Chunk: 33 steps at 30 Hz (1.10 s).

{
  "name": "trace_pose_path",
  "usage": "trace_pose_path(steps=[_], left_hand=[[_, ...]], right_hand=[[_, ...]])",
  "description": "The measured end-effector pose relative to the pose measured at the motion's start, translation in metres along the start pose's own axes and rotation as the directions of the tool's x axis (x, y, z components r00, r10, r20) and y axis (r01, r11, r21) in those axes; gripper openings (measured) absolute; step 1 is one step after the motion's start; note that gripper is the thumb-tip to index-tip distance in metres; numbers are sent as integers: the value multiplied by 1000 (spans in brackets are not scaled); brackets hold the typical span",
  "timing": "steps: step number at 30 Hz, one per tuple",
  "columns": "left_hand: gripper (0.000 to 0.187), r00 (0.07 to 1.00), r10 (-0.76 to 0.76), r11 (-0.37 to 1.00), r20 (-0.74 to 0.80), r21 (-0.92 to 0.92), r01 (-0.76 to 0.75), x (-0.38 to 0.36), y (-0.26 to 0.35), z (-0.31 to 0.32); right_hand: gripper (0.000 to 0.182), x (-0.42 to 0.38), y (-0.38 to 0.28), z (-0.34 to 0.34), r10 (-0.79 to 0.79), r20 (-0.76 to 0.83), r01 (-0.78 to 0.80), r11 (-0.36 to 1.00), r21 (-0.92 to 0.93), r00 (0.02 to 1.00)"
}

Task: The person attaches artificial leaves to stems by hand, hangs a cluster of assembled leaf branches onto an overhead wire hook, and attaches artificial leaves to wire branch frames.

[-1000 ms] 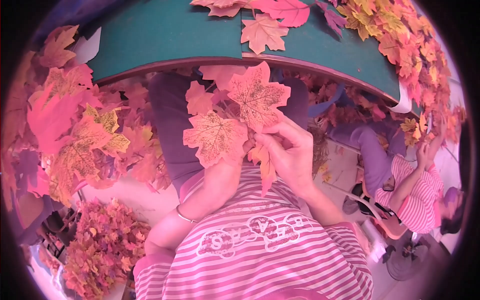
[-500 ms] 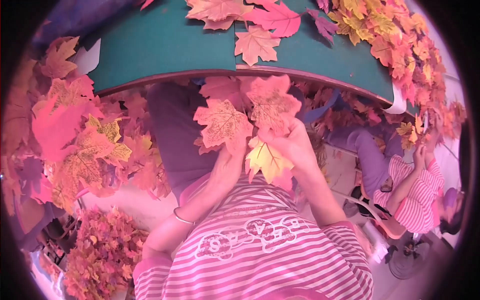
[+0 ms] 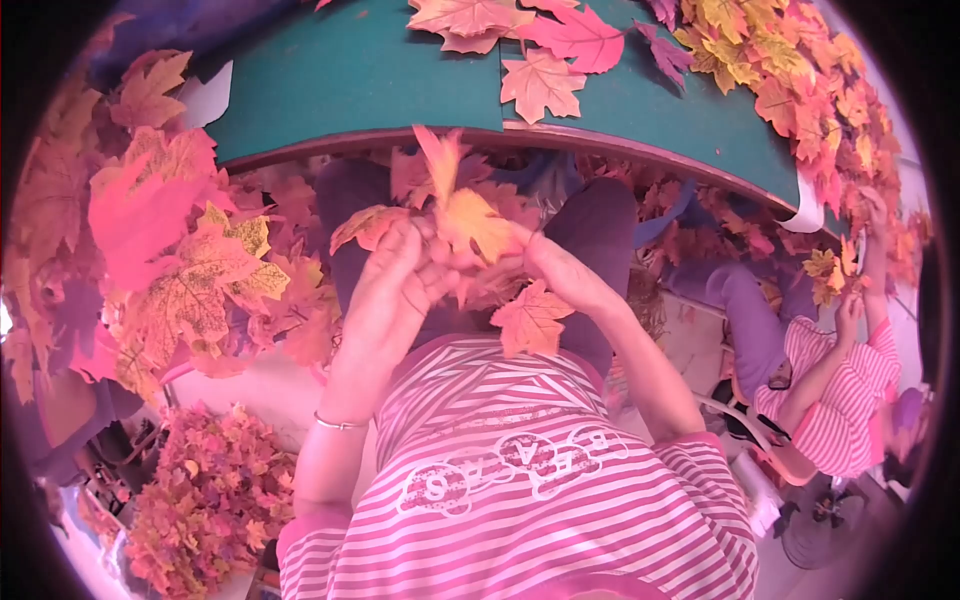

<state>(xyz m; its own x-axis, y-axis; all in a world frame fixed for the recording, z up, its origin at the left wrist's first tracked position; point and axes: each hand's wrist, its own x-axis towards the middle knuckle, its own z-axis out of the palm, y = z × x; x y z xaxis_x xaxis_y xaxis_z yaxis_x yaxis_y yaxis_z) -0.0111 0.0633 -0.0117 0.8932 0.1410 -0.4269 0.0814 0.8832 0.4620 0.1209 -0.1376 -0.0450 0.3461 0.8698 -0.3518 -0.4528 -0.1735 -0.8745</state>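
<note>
Above my lap, both hands hold a bunch of artificial maple leaves. My left hand (image 3: 400, 280), turned palm up with its fingers curled, grips the bunch beside an orange-pink leaf (image 3: 368, 227). From the right, my right hand (image 3: 565, 270) pinches at the bunch near a yellow-orange leaf (image 3: 474, 226). A salmon leaf (image 3: 532, 319) hangs below the right hand's fingers. The stems between my hands are too small and blurred to make out.
Beyond my knees is a green table (image 3: 360, 90) with loose leaves (image 3: 542, 84). Large leaves (image 3: 200, 280) crowd the left, above a leaf pile (image 3: 205, 500) low down. At right sits a co-worker in a striped shirt (image 3: 835, 400), holding leaves.
My left hand has moved left and up and turned its palm upward. My right hand has shifted slightly lower. The leaves between them have turned, and the view has slid a little.
</note>
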Motion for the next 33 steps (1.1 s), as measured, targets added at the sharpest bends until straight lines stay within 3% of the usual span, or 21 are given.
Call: trace_pose_path(steps=[1, 4, 7, 11, 13, 16, 18, 20, 22, 23, 25, 27, 28, 29, 31, 33], left_hand=[[16, 999, 27, 999, -28, 36, -26, 3, 0, -4], [16, 992, 98, 987, -83, 139, -86, 8, 0, -10], [15, 985, 142, 958, -95, 264, -112, 11, -14, -9], [16, 998, 61, 968, -24, 245, -53, 9, -20, 4], [22, 997, 60, 952, -43, 304, -44, 12, -13, -2], [31, 990, 105, 940, -97, 334, -67, 12, -5, 0], [17, 979, 169, 897, -118, 430, -103, 13, -7, 4], [14, 958, 273, 856, -90, 477, -199, 19, -17, 7], [16, 975, 208, 938, -82, 299, -175, 20, -18, -8], [21, 980, 189, 964, -63, 202, -173, 26, -14, -12], [15, 974, 176, 983, -141, 87, -165, 24, -4, -10], [13, 981, 118, 993, -157, -3, -120, 24, -2, -29], [12, 982, 116, 990, -146, -68, -127, 24, 0, -35], [11, 984, 114, 983, -135, -131, -132, 23, 0, -40], [10, 989, 101, 967, -104, -223, -122, 21, 2, -47], [9, 994, 81, 954, -70, -284, -98, 19, 2, -52]], right_hand=[[66, -2, 0, -5, 29, 25, -26, 990, -141, 999], [34, -5, -20, -1, -60, 112, 106, 881, -461, 992], [16, -9, -28, 5, -60, 61, 84, 843, -531, 996], [16, -11, -33, 15, -357, 19, 273, 678, -682, 934], [14, -16, -47, 13, -309, -79, 151, 651, -744, 948], [20, -20, -57, 6, -387, 40, 263, 543, -798, 921], [22, -21, -63, 4, -410, 94, 286, 437, -853, 907], [25, -18, -71, 2, -397, 92, 281, 451, -847, 913], [30, -16, -50, -5, -413, 117, 310, 437, -844, 903], [35, -16, -39, -14, -342, 142, 289, 430, -855, 929], [37, -22, -43, -6, -215, 50, 174, 611, -772, 975], [36, -21, -27, -2, -301, -213, 83, 733, -675, 929], [25, -19, -17, 5, -352, -389, 128, 859, -496, 851], [23, -21, -7, 7, -236, -461, 97, 947, -306, 855], [19, -24, 16, 8, 29, -527, 33, 994, 108, 850], [29, -21, 43, 18, 205, -327, -150, 971, 185, 923]])
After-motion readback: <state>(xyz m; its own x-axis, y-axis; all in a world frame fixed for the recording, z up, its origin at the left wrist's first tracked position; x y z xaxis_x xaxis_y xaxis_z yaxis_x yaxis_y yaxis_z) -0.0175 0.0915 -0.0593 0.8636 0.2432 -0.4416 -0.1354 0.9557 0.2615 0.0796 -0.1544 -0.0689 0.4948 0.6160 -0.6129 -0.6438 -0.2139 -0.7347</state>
